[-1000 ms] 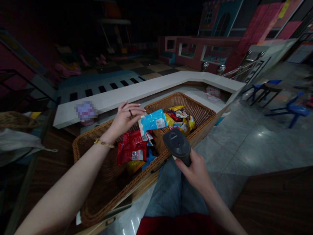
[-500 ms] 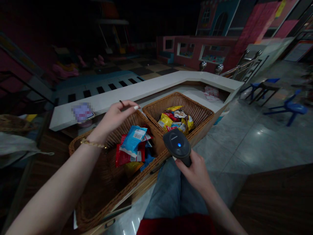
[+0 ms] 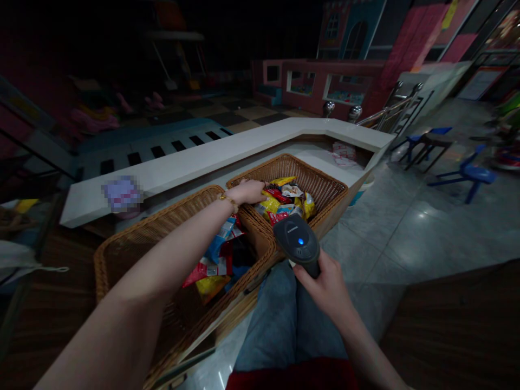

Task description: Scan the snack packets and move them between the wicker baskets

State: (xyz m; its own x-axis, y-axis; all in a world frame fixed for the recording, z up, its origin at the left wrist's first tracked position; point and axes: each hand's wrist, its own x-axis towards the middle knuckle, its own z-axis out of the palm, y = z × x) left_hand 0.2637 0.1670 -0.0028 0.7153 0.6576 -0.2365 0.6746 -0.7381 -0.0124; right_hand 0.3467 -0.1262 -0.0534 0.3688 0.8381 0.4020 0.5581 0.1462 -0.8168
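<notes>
While the left hand (image 3: pixel 247 192) reaches out, where does it sit?

Right at the far basket (image 3: pixel 312 181), on top of the snack packets (image 3: pixel 284 201), close to the wicker rim. There's a gold bracelet (image 3: pixel 228 201) on its wrist.

Fingers spread or closed?

Close together, tips pressed down among the packets. Whether they've got hold of one, I can't tell from here.

And the right hand (image 3: pixel 325 287)?

Wrapped around the grip of a black barcode scanner (image 3: pixel 296 241), held over the lap (image 3: pixel 268 319), with the scanner's blue light on.

What's in the near basket (image 3: pixel 134 244)?

A red packet (image 3: pixel 205 268), a blue packet (image 3: pixel 219 241) and a yellow packet (image 3: pixel 209 287), just under the left forearm (image 3: pixel 162 265).

What's around the baskets?

A white counter (image 3: pixel 227 151) runs behind them, and blue stools (image 3: pixel 467 173) stand on the tile floor (image 3: pixel 390 227) off to the right.
</notes>
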